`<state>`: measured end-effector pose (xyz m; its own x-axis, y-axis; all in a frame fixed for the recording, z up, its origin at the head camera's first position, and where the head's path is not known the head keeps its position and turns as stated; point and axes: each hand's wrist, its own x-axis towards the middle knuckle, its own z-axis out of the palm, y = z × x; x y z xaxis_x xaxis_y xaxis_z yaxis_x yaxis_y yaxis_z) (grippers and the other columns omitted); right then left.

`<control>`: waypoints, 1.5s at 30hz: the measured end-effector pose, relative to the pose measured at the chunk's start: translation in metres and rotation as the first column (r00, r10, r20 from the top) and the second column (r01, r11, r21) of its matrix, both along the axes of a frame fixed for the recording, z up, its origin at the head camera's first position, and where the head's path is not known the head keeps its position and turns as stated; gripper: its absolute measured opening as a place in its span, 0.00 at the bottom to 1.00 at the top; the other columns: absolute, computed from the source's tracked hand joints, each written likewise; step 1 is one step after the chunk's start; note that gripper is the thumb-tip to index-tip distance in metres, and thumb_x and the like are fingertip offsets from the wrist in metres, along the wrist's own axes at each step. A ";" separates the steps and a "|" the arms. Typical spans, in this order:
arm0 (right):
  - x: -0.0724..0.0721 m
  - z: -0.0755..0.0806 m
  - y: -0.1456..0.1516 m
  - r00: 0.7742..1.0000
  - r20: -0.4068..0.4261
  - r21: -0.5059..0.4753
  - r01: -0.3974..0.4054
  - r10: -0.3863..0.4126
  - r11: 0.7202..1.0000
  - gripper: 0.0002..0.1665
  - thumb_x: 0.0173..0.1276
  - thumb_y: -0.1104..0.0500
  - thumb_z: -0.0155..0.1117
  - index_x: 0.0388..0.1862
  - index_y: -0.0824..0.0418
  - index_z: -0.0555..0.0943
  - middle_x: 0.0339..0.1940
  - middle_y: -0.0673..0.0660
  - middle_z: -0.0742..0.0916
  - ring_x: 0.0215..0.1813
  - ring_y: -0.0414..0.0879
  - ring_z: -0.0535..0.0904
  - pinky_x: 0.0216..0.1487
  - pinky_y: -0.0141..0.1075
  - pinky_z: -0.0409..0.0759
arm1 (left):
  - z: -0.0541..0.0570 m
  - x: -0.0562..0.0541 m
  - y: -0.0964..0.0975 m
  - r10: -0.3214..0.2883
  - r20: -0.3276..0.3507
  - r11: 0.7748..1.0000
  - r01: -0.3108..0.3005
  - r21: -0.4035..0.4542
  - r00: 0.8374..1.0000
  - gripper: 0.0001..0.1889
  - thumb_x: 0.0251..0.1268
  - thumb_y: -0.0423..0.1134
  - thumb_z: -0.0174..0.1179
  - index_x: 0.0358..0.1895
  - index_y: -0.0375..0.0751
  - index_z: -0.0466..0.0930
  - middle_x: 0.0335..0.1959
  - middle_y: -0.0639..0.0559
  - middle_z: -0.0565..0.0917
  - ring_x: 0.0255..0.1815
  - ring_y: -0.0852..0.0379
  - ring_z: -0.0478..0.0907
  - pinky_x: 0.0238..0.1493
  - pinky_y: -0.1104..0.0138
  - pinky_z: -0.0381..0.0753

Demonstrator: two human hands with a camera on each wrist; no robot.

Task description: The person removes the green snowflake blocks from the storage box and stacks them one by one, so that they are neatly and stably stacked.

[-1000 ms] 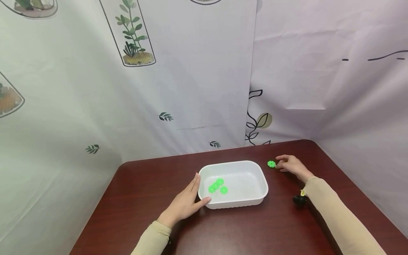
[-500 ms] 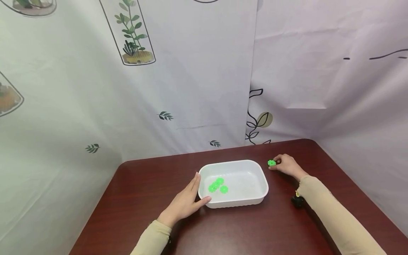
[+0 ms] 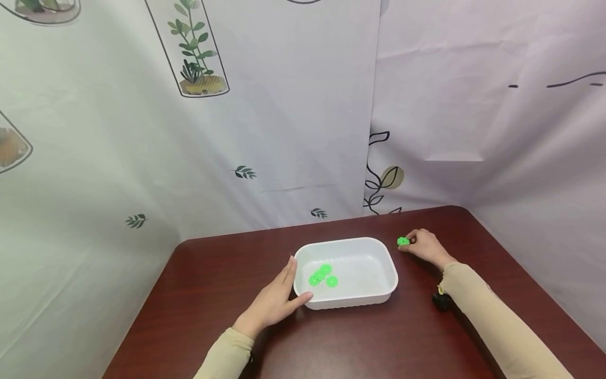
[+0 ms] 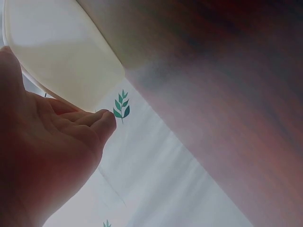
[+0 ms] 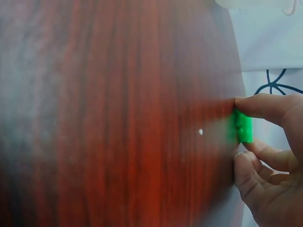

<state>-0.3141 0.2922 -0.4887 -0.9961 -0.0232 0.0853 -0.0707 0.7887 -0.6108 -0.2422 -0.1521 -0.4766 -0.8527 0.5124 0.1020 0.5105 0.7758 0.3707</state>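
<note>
In the head view a white rectangular plastic tray (image 3: 364,304) stands on the table, with several bright green flower-shaped discs (image 3: 332,281) in its left half. Against the tray's left end rests my left hand (image 3: 270,305), fingers straight along the side and thumb at the near rim. Past the tray's right end, my right hand (image 3: 426,246) pinches another green flower-shaped disc (image 3: 403,241) between thumb and finger, low over the tabletop. The right wrist view shows this disc (image 5: 244,127) edge-on between the fingertips, its surface partly covered by them.
The dark red-brown wooden table (image 3: 341,342) ends at the back against a white printed cloth (image 3: 303,131). A small black object (image 3: 441,301) shows below the right forearm, by the sleeve.
My right hand has moved slightly left to the disc beyond the tray, and its thumb and finger have closed on it. The left hand stays at the tray.
</note>
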 end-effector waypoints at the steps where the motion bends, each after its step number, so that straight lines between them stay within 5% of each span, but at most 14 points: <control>1: 0.000 0.000 0.000 1.000 0.000 -0.002 0.000 0.000 1.000 0.30 0.60 0.53 0.76 0.47 0.78 0.80 0.39 0.67 0.83 0.40 0.57 0.79 0.44 0.50 0.79 | 0.000 0.000 0.000 0.000 -0.002 1.000 0.000 -0.001 1.000 0.53 0.69 0.73 0.47 0.81 0.36 0.43 0.82 0.43 0.46 0.80 0.52 0.49 0.73 0.54 0.62; 25: 0.008 0.001 -0.001 1.000 -0.006 0.028 -0.021 0.021 0.999 0.34 0.61 0.52 0.76 0.51 0.80 0.78 0.39 0.67 0.83 0.40 0.56 0.78 0.44 0.51 0.80 | -0.001 0.003 -0.001 0.003 0.004 1.000 -0.003 -0.005 1.000 0.54 0.68 0.75 0.45 0.81 0.36 0.44 0.82 0.43 0.46 0.80 0.51 0.51 0.72 0.54 0.65; 33: 0.005 0.032 -0.003 0.987 0.149 -0.035 -0.062 0.066 0.997 0.45 0.61 0.54 0.74 0.63 0.85 0.67 0.49 0.75 0.81 0.40 0.56 0.82 0.43 0.48 0.83 | 0.002 0.002 -0.002 -0.012 -0.018 1.000 0.012 0.004 1.000 0.53 0.69 0.73 0.46 0.81 0.33 0.46 0.82 0.40 0.49 0.80 0.49 0.53 0.71 0.53 0.66; 39: -0.006 0.061 -0.010 0.992 0.078 0.036 -0.104 0.101 0.994 0.43 0.64 0.53 0.72 0.65 0.82 0.68 0.56 0.79 0.79 0.57 0.70 0.77 0.56 0.60 0.76 | 0.003 0.004 -0.003 -0.024 -0.039 1.000 0.024 0.003 0.999 0.53 0.70 0.73 0.46 0.80 0.31 0.48 0.81 0.37 0.51 0.80 0.47 0.53 0.72 0.53 0.64; 45: -0.015 0.088 -0.033 0.990 -0.001 0.035 -0.144 0.144 0.989 0.43 0.66 0.53 0.71 0.69 0.79 0.67 0.63 0.79 0.76 0.62 0.72 0.74 0.61 0.61 0.73 | 0.002 0.004 -0.003 -0.028 -0.052 1.000 0.028 0.004 0.998 0.52 0.70 0.73 0.46 0.79 0.30 0.49 0.81 0.36 0.52 0.80 0.47 0.52 0.73 0.53 0.62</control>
